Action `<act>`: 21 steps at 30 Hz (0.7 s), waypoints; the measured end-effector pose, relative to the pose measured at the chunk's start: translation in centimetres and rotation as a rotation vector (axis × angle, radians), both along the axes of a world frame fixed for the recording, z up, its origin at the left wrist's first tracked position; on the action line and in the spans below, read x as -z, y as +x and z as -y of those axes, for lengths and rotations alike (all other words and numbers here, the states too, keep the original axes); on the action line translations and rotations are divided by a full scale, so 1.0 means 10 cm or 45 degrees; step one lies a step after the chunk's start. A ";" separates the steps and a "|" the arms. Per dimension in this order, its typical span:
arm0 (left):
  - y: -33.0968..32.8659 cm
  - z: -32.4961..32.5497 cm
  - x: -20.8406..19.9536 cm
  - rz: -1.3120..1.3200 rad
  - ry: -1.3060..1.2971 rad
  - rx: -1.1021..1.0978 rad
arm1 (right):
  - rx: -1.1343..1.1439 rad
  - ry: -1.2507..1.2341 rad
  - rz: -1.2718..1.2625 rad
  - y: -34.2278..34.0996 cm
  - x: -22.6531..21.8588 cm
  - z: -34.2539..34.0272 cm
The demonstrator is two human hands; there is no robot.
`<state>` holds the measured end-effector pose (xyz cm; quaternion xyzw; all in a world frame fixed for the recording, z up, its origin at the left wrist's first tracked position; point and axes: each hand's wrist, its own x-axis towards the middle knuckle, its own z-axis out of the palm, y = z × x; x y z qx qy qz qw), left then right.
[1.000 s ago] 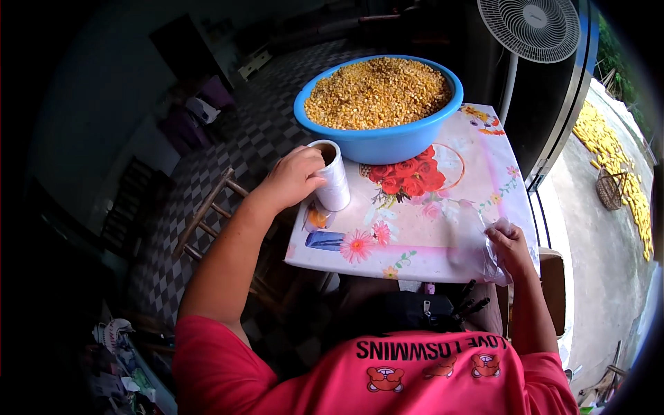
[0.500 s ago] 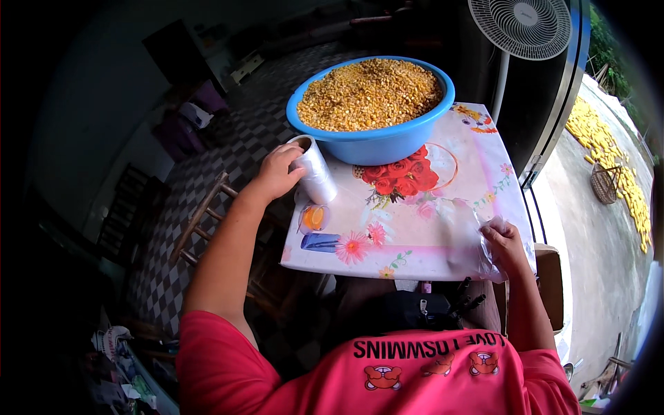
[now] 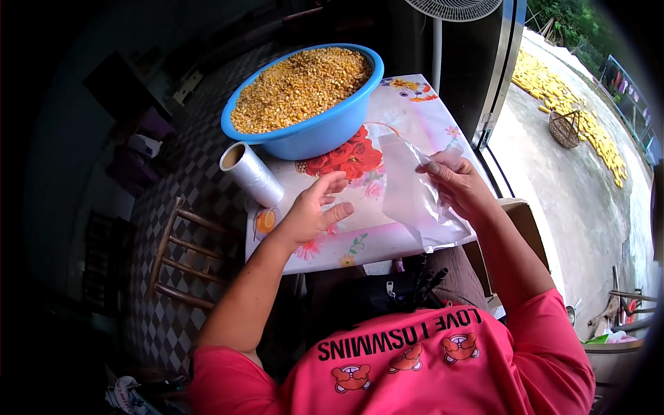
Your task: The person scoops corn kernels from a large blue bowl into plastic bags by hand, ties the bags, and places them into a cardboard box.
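A thin clear plastic bag hangs from my right hand, pinched between thumb and fingers at the table's right side. My left hand is in the air over the table, fingers apart and nothing in it. To the left of that hand stands a roll of plastic bags, upright, its cardboard core showing at the top. Behind both hands is a wide blue basin, heaped with dry yellow corn kernels.
The table wears a flower-printed cover. A wooden chair stands to the left, a cardboard box by the table's right edge. A white fan rises behind. Outside, corn cobs lie spread beside a wicker basket.
My left hand has let go of the roll and moved right, over the table. My right hand has risen with the bag, which now spreads out more. The view has shifted to the right.
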<state>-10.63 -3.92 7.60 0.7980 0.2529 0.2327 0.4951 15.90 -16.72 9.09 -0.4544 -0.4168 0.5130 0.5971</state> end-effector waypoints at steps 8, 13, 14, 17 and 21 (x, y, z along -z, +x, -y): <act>0.70 0.55 0.34 0.452 -0.749 0.236 | 0.296 0.097 0.373 -0.13 -0.12 -0.20; 0.65 0.35 0.34 0.297 -0.968 -0.133 | 0.252 -0.105 0.548 0.07 -0.14 -0.21; 0.65 0.31 0.34 0.295 -0.968 -0.136 | 0.249 -0.105 0.544 0.11 -0.12 -0.25; 0.67 0.16 0.44 0.198 -1.035 -0.168 | 0.044 -0.286 0.008 0.37 0.04 -0.47; 0.85 0.06 0.58 0.268 -1.213 -0.211 | 0.252 -0.160 -0.625 0.53 0.40 -0.75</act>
